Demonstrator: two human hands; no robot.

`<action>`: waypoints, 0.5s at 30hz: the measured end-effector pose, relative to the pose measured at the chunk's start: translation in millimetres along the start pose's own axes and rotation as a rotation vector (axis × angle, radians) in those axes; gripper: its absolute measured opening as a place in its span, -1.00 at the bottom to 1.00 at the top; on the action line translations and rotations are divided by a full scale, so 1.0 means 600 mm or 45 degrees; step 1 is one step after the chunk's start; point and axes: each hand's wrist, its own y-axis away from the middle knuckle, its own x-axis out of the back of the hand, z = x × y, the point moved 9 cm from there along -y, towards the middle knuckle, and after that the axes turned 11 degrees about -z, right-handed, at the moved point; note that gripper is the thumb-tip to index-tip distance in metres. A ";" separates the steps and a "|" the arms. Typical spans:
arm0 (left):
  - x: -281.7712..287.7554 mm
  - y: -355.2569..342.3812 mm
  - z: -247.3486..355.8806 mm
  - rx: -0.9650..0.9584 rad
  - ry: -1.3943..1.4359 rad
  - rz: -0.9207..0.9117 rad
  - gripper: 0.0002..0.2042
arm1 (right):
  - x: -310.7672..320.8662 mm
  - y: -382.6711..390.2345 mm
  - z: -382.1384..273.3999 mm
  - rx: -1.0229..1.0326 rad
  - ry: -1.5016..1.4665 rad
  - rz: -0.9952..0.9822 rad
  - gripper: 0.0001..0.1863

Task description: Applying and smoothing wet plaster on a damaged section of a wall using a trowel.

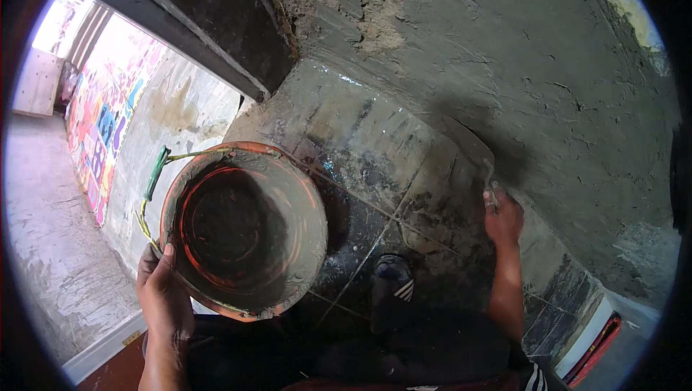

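My left hand (165, 291) grips the near left rim of an orange bucket (306, 211), thumb over the edge. The bucket is tilted so that its inside faces me; grey mortar coats the walls, and the dark bottom shows orange streaks. Its wire handle with a green grip (156, 173) hangs out to the left. On the right, my right hand (504, 218) is closed around the handle of a trowel (468, 144). The grey blade points up and left, close to the plastered wall (533, 52); whether it touches the wall I cannot tell.
Wet, mortar-smeared dark tiles (382, 218) cover the floor, with my shoe (393, 276) on them. A dark door frame (216, 16) stands at the upper left. Beyond it are a colourful patterned wall covering (108, 131) and a grey floor (58, 247). Rough, broken plaster (360, 9) shows high on the wall.
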 end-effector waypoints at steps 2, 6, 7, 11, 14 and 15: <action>0.000 -0.002 -0.004 0.029 0.017 -0.013 -0.69 | -0.005 0.011 -0.006 0.132 -0.107 0.088 -0.53; 0.002 -0.005 -0.007 0.016 -0.015 -0.018 -0.69 | -0.082 -0.003 -0.046 0.166 0.235 -0.011 -0.54; 0.001 -0.005 -0.007 0.011 -0.020 -0.026 -0.69 | -0.088 -0.015 -0.058 0.192 0.321 0.036 -0.54; -0.001 -0.003 -0.003 -0.021 0.013 -0.048 -0.70 | -0.070 -0.075 -0.053 0.085 0.223 0.098 -0.56; 0.010 -0.001 -0.003 0.012 -0.003 0.020 -0.71 | -0.034 -0.084 -0.065 0.186 0.350 0.067 -0.57; 0.011 0.000 -0.003 0.013 0.001 0.025 -0.71 | -0.020 -0.075 -0.066 0.169 0.352 0.095 -0.57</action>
